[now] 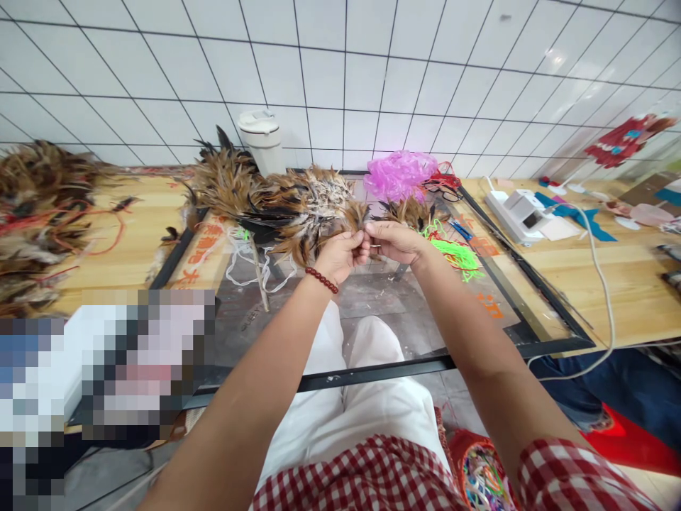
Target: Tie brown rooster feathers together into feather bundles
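My left hand [343, 253], with a dark red bead bracelet [321, 279] at its wrist, is closed in a pinch. My right hand [396, 241] is pinched too, its fingertips meeting those of the left. A small brownish feather tuft [357, 213] rises from between the fingertips; its lower end is hidden by them. Right behind the hands lies a large heap of brown and black feathers [298, 206]. A smaller feather bunch [409, 211] rests beyond my right hand. Bright green cord [457, 257] lies to its right, near a blue-handled tool [460, 228].
A glass tabletop with a black frame [383, 370] is under my forearms. White ribbon [234, 273] and a thin stick [260, 277] lie at left. Behind stand a white cup [262, 142] and a pink plastic bag [399, 174]. A white cable [606, 298] hangs at right.
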`<state>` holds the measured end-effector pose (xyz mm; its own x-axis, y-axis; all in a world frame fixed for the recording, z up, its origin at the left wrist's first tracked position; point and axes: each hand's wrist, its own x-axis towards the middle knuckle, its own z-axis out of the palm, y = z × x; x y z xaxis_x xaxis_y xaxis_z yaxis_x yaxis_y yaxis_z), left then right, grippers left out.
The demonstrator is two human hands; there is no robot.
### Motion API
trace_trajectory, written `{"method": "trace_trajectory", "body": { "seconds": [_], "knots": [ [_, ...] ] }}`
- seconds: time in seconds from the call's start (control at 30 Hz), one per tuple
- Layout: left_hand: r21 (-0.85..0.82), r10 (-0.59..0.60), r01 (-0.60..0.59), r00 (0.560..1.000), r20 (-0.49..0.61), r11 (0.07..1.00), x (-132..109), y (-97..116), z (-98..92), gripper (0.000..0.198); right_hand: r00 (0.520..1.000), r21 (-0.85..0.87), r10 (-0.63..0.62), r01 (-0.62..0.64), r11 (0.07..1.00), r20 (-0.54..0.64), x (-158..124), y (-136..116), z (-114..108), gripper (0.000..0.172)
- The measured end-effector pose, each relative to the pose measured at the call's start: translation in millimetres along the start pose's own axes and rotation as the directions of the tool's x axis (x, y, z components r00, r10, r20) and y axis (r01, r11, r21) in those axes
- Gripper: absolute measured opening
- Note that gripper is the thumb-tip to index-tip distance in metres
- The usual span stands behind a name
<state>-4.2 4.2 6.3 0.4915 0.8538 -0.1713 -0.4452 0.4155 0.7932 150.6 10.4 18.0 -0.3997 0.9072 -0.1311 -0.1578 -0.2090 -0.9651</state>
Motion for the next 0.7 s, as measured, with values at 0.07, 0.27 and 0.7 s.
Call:
{"method": "trace_trajectory", "body": {
  "seconds": [0.07, 0.27, 0.7],
  "knots": [
    [0.013, -0.058, 0.057, 0.995, 0.080, 0.998, 0.1, -0.3, -0.7, 0.013, 0.993, 0.044, 0.007, -0.012, 0.999, 0.116, -3.2, -1.4, -2.1, 0.036],
    [0.021, -0.073, 0.071, 0.990, 0.117, 0.997, 1.0, -3.3, -1.6, 0.015, 1.000, 0.107, -0.009, 0.010, 0.994, -0.005, 0.2, -2.1, 1.6, 0.030],
    [-0.100, -0.211, 0.225, 0.969, 0.131, 0.969, 1.0, -2.6, -7.4, 0.014, 0.996, 0.106, 0.079, -0.075, 0.992, -0.039, 3.0, 1.4, 3.9, 0.025]
  ]
}}
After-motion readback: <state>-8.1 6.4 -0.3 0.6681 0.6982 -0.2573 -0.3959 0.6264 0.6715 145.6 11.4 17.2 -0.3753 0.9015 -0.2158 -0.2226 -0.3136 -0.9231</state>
